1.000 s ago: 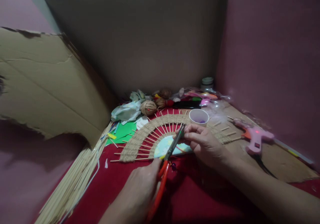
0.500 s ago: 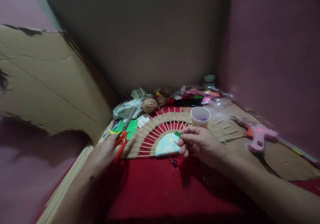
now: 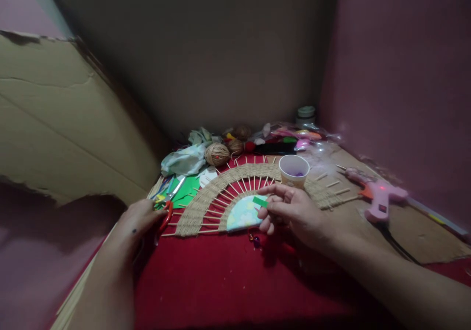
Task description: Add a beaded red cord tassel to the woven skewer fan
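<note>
My left hand (image 3: 142,222) is closed on the orange-red handles of a pair of scissors (image 3: 168,214), low at the table's left side. Their blades point up and away over green sheets (image 3: 189,192). Between thumb and fingers my right hand (image 3: 294,212) pinches a small green paper piece (image 3: 259,202). Just beneath it lies a woven half-round fan (image 3: 191,217) with thin sticks and a pale patterned cloth (image 3: 241,214) at its centre. Purple beads (image 3: 256,242) lie by the fan's straight edge.
A paper cup (image 3: 294,168) stands on the fan's right part. A pink glue gun (image 3: 379,197), its red light lit, rests on cardboard (image 3: 423,241) at right. Twine balls (image 3: 217,154), cloth (image 3: 184,160) and plastic bags (image 3: 312,136) line the back. Cardboard (image 3: 73,123) leans at left.
My left hand has moved left and down with the scissors, to beside the green sheets. The green piece in my right hand has turned and shows more of its length.
</note>
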A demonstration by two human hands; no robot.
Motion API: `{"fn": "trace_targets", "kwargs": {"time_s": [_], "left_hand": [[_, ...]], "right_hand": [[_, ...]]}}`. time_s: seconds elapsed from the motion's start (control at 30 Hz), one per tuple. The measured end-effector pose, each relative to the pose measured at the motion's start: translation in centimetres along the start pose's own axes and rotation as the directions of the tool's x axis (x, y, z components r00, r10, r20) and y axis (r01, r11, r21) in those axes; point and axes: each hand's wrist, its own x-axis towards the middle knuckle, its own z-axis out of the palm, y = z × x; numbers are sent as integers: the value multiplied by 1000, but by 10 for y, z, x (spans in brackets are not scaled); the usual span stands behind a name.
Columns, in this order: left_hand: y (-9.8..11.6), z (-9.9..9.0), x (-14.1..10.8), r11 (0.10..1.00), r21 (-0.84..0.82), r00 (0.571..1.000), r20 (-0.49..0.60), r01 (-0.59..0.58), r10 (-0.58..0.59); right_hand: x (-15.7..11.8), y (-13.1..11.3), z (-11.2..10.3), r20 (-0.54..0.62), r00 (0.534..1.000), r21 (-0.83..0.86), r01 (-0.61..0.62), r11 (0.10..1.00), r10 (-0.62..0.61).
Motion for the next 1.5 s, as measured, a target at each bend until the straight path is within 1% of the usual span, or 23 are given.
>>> {"fn": "trace_targets", "kwargs": {"time_s": [0.03, 0.1, 0.13, 0.17, 0.2, 0.23, 0.27, 0.3, 0.33, 0.4, 0.47, 0.57, 0.7, 0.8, 0.83, 0.9, 0.97, 1.03, 1.1, 1.2, 1.3, 1.4, 1.5], "left_hand": [[9, -4, -3, 999, 30, 999, -28, 17, -16], [38, -10, -16, 1000, 24, 997, -79, -2, 3], [57, -12, -24, 998, -28, 994, -92, -57, 54], [78, -12, -35, 962, -219, 987, -51, -162, 154], [100, -11, -46, 873, -423, 962, 15, -241, 273], [121, -9, -56, 772, -584, 934, 64, -251, 352], [141, -6, -66, 685, -688, 906, 95, -240, 413], [159, -2, -74, 627, -743, 882, 107, -236, 459], [172, 1, -79, 586, -779, 871, 112, -223, 479], [189, 7, -83, 542, -828, 874, 150, -145, 463], [194, 10, -79, 488, -871, 865, 200, -57, 459], [188, 12, -68, 439, -898, 826, 269, 29, 495], [182, 15, -56, 430, -901, 771, 320, 67, 551], [184, 18, -51, 393, -917, 733, 316, 73, 602], [184, 20, -50, 378, -923, 727, 311, 75, 613], [186, 22, -50, 329, -939, 733, 296, 104, 612], [188, 25, -50, 253, -946, 740, 317, 203, 593], [188, 28, -52, 172, -933, 730, 355, 316, 584], [187, 33, -54, 128, -922, 719, 367, 366, 589], [186, 41, -56, 77, -928, 727, 336, 365, 599], [185, 47, -57, 34, -923, 724, 324, 384, 609], [185, 49, -56, 45, -919, 714, 334, 392, 616], [184, 50, -56, 77, -935, 715, 317, 347, 623]], "right_hand": [[0, 0, 1, -9, 1000, -26, 7, 1000, -8], [-1, -1, 3, -14, 1000, -64, 21, 998, -22], [-1, -1, 4, -9, 1000, -73, 28, 997, -29], [-2, 0, 5, 0, 999, -78, 37, 996, -37], [-2, 0, 5, 11, 999, -81, 46, 996, -46], [-2, 1, 6, 25, 998, -84, 55, 995, -53], [-2, 2, 6, 37, 997, -87, 66, 994, -63], [-2, 3, 5, 50, 996, -88, 77, 993, -73], [-2, 3, 5, 65, 995, -87, 87, 992, -81], [-3, 3, 4, 104, 990, -68, 101, 993, -93], [-3, 2, 2, 127, 987, -47, 101, 994, -94], [-5, -1, 0, 111, 988, -50, 111, 993, -105], [-6, -2, 0, 93, 982, -85, 172, 981, -164], [-7, -1, 0, 95, 982, -83, 170, 982, -162], [-8, -1, 0, 95, 983, -79, 165, 983, -157], [-8, -1, -1, 82, 985, -70, 159, 985, -153], [-8, -1, -2, 54, 986, -81, 164, 983, -160], [-7, -2, -2, 35, 980, -129, 201, 971, -198], [-6, -2, -2, 39, 967, -207, 256, 944, -254], [-5, -2, -2, 65, 942, -327, 332, 885, -329], [-4, -1, -4, 71, 924, -417, 370, 830, -376], [-5, -2, -5, 91, 920, -455, 379, 806, -381], [-6, -3, -5, 135, 932, -440, 360, 823, -335]]}}
